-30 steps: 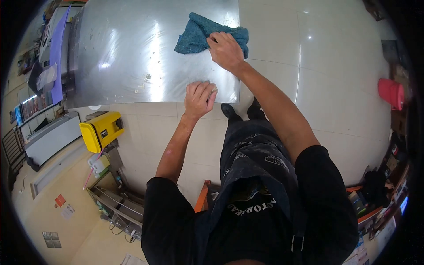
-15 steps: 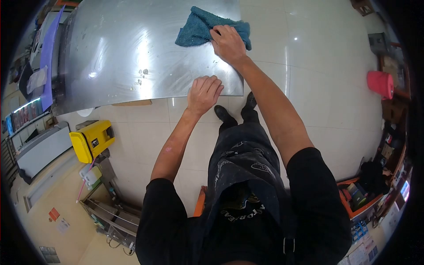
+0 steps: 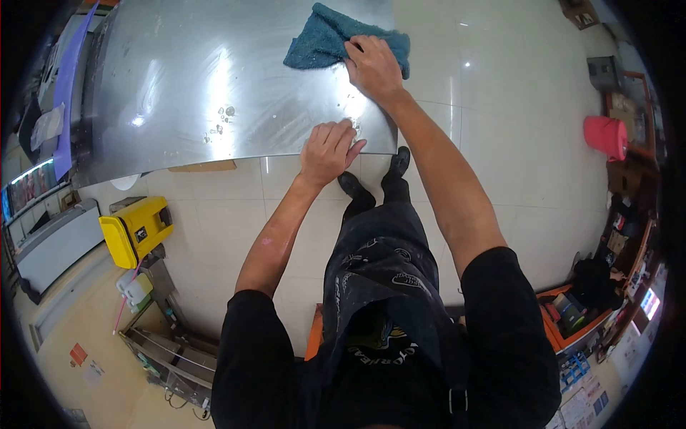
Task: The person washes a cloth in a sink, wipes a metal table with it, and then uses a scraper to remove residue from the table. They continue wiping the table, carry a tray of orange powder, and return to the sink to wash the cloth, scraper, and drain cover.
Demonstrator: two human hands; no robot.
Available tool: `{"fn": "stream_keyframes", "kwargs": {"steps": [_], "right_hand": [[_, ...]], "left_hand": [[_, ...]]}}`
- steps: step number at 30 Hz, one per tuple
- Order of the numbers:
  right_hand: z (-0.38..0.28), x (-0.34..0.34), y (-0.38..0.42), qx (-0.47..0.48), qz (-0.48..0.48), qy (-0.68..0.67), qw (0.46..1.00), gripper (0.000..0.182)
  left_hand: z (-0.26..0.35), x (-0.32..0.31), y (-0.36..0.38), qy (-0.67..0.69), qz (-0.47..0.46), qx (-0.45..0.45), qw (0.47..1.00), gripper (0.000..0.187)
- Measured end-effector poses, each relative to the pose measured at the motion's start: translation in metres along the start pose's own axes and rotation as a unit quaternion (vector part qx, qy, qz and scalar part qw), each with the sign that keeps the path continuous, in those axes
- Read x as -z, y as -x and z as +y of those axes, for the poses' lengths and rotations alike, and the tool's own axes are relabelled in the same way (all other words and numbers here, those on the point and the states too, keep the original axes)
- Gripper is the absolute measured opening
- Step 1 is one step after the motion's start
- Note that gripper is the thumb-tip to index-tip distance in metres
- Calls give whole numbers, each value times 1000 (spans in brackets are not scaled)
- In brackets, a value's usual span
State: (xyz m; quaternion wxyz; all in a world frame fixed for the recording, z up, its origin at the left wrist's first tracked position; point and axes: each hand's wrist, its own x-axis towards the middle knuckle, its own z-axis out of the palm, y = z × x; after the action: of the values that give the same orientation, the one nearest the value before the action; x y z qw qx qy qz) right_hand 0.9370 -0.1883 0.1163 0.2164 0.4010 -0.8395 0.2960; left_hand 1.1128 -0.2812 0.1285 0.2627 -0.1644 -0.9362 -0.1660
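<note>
A crumpled teal cloth [image 3: 321, 43] lies at the upper right corner of the metal tabletop [image 3: 164, 93], and its right end reaches the side edge. My right hand [image 3: 375, 66] presses on the cloth with fingers bent around part of it. Nearer to me, my left hand [image 3: 329, 151] rests on the front edge of the tabletop. Its fingers lie on the metal with the thumb apart, holding nothing. Small crumbs or wet spots [image 3: 355, 125] show just beyond its fingertips. More spots [image 3: 220, 121] and smeared streaks mark the metal further left.
A yellow bin [image 3: 136, 230] stands on the tiled floor [image 3: 229, 222] to the left. A purple panel [image 3: 69, 100] borders the tabletop's far left. On the right are a red bucket [image 3: 606, 137] and cluttered shelves [image 3: 622, 236]. My shoes [image 3: 348, 184] are close to the table's front edge.
My left thumb has spread away from the fingers, and the spots beyond that hand have come into view. My right hand stays on the cloth. The view has shifted slightly.
</note>
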Motion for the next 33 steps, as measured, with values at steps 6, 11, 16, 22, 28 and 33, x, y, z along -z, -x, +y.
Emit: {"fn": "stream_keyframes", "kwargs": {"steps": [6,11,16,22,28,33], "right_hand": [[-1,1,5,2,2,3,1000,26],[0,5,4,-43,-24,5,999,33],[-13,18,-18,-150,-165,120,967,56],[21,-15,-65,-141,-208,155,955,51],[-59,-27,-10,151,-322,143,924,54],[-21,103,82,310,-472,-221,795,49]], "left_hand": [[-1,-9,13,-11,3,-15,1000,20],[7,-6,7,-18,-13,56,998,21],[8,-13,14,-8,-14,91,996,23],[52,12,-16,4,-56,245,968,27],[142,17,57,218,147,576,774,14],[139,20,108,127,381,744,534,18]]}}
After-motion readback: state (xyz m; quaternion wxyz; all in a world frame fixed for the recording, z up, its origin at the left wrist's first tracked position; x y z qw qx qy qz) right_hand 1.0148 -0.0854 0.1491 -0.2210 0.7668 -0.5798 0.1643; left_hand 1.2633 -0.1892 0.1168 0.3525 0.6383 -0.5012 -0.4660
